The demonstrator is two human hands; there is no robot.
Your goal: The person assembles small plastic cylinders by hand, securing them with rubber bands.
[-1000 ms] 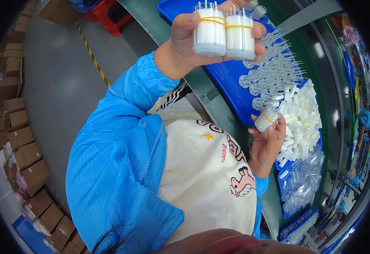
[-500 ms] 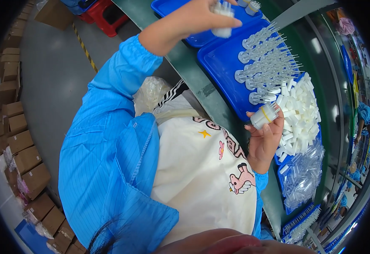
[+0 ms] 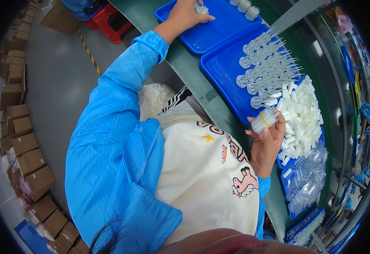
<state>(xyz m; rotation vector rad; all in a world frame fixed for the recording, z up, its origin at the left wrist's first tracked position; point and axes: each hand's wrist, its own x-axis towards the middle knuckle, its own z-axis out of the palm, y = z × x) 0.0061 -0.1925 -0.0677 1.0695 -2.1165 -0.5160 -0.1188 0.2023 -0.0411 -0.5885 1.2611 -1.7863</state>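
My left hand (image 3: 184,16) reaches far out to a blue tray (image 3: 223,31) at the top and rests on a banded bundle of white tubes (image 3: 201,8) that stands on it. My right hand (image 3: 266,144) stays near my body at the table's edge. It grips a small banded bundle of white tubes (image 3: 264,120) with a yellow rubber band around it. Just beyond that hand lies a heap of small white caps (image 3: 304,112), and above it are rows of clear pointed plastic parts (image 3: 267,63) on a second blue tray (image 3: 223,74).
Two more banded bundles (image 3: 247,7) stand on the far tray. A pile of clear plastic tubes (image 3: 307,180) lies at the right. The green table (image 3: 193,80) runs diagonally. Cardboard boxes (image 3: 22,127) line the floor at left, beside a red stool (image 3: 109,21). A crumpled plastic bag (image 3: 155,98) lies in my lap.
My left hand has carried the large banded bundle from up near my face down to the far blue tray. My right hand has kept its small bundle almost in place.
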